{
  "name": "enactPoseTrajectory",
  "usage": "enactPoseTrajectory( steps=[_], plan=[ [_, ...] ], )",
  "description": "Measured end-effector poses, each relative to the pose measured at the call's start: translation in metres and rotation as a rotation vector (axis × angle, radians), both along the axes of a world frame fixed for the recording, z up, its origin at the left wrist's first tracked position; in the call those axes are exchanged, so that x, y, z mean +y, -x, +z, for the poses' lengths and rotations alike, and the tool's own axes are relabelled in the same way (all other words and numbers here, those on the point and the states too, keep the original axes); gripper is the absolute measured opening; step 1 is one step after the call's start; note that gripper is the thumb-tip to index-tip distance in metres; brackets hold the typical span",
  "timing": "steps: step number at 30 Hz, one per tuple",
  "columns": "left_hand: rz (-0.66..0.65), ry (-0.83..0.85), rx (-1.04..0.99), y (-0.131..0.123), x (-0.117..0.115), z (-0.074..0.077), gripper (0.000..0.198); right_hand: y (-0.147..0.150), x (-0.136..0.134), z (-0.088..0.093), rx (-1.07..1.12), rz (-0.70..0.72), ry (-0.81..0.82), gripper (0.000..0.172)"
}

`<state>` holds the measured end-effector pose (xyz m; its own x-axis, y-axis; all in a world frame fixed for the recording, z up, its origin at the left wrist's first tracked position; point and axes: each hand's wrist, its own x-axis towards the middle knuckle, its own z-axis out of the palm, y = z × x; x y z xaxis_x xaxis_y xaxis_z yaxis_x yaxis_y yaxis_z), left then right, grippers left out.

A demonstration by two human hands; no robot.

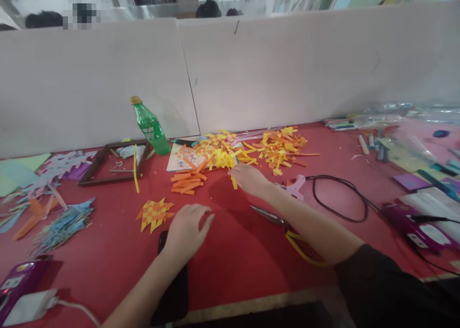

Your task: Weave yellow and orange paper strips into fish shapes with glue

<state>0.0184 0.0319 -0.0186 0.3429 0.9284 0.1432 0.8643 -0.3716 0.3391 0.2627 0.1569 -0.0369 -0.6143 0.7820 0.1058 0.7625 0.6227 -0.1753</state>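
My right hand (250,180) reaches to the near side of the paper pile, its fingers closed on a short yellow paper strip (235,183). My left hand (188,229) hovers over the near part of the table, thumb and fingers apart, holding nothing. Just left of it lies a woven yellow-and-orange paper piece (155,215) with pointed ends. Yellow folded strips (224,158) are heaped beyond my right hand, and orange strips (189,181) lie in a small stack. Scissors with yellow handles (269,216) rest under my right forearm, which partly hides them.
A green bottle (153,129) stands by the white partition (273,74). A brown frame (95,169) lies left of it. A black phone (176,294) is beneath my left forearm. To the right are a pink glue gun (296,186), its cable and a purple power strip (419,227).
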Motion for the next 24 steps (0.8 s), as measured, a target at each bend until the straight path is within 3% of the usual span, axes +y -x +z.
enactPoseTrajectory(
  steps=[7, 13, 20, 24],
  plan=[
    [-0.068, 0.163, -0.172, -0.022, 0.007, 0.004, 0.020, -0.003, 0.011, -0.009, -0.038, 0.001, 0.016, 0.035],
    [-0.039, 0.275, -0.395, -0.030, 0.013, 0.003, 0.016, -0.005, 0.010, -0.008, 0.071, 0.012, 0.035, 0.036],
    [0.130, 0.465, -0.880, -0.031, 0.020, -0.010, 0.055, 0.007, -0.031, 0.018, 0.355, 0.086, 0.083, 0.022],
    [0.160, 0.650, -1.126, -0.034, 0.029, -0.018, 0.061, 0.022, -0.056, 0.018, 0.429, 0.155, 0.125, 0.018]
  ],
)
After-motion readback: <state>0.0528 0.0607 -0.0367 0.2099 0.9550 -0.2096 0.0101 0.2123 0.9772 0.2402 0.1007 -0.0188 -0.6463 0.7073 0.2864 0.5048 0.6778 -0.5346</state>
